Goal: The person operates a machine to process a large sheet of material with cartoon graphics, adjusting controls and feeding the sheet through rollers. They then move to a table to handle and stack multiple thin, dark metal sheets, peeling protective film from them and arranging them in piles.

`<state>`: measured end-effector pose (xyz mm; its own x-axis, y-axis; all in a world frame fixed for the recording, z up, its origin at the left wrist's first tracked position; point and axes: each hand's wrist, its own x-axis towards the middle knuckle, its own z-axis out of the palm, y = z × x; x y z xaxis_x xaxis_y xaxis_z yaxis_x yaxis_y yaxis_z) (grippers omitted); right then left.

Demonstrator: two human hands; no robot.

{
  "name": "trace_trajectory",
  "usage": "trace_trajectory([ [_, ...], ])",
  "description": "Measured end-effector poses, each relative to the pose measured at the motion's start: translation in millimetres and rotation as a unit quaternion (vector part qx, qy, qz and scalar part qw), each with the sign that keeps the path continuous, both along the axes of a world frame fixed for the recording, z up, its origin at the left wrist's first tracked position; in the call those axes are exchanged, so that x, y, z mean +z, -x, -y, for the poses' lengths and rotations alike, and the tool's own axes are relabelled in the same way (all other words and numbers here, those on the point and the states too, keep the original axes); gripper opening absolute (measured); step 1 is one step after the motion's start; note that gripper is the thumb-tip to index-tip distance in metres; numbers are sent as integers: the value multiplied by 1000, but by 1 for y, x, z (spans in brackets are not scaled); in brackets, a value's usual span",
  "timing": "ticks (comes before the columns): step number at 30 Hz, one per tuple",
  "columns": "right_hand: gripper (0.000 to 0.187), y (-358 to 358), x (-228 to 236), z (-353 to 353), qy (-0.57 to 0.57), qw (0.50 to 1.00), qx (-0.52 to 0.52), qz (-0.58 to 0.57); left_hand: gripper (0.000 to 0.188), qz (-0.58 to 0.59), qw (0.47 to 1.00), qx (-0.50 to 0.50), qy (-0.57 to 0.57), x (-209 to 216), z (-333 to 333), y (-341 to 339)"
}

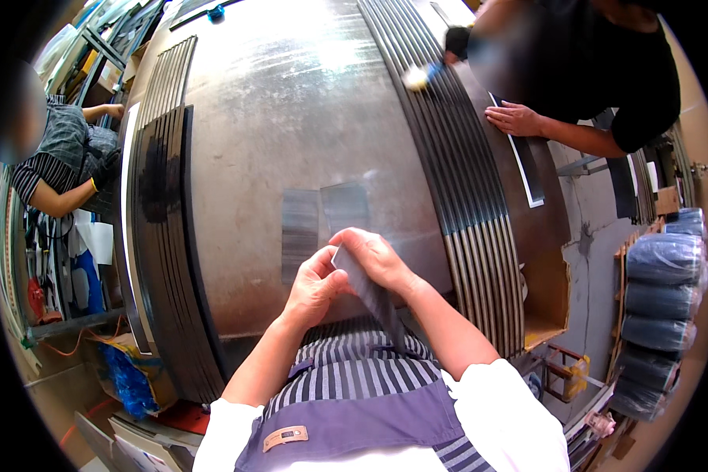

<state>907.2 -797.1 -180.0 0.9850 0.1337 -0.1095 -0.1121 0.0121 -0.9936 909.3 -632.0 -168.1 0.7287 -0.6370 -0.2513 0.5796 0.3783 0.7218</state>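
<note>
Scuffed, brownish-grey sheeting forms a broad surface (291,118), lit by glare toward 12 o'clock. At its near edge, before a striped apron (354,381), a thin dark grey sheet (372,297) is held aslant, its pale corner turned toward 11 o'clock. Near that corner the sheet is pinched by the left grip (315,288), thumb and fingertips drawn together; its upper part is clasped by the right grip (376,258), fingers curled over it. Just beyond, toward 12 o'clock, two grey rectangles (344,206) are laid side by side. Long dark strips (161,259) are ranged at 9 o'clock, and ribbed bars (464,173) from 1 to 4 o'clock. Over those bars, at 1 o'clock, a pale-headed tool (417,76) is held in a co-worker's black-gloved hand (455,43).
</note>
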Motion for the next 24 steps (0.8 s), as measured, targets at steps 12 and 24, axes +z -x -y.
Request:
trace_trajectory([
  [12,52,-13,14,-23,-138,968,-79,-192,15,530,754,117,-368,0,-2,-32],
  [24,38,-21,-15,-32,-236,920,-228,-216,18,201,954,86,-208,-34,3,17],
])
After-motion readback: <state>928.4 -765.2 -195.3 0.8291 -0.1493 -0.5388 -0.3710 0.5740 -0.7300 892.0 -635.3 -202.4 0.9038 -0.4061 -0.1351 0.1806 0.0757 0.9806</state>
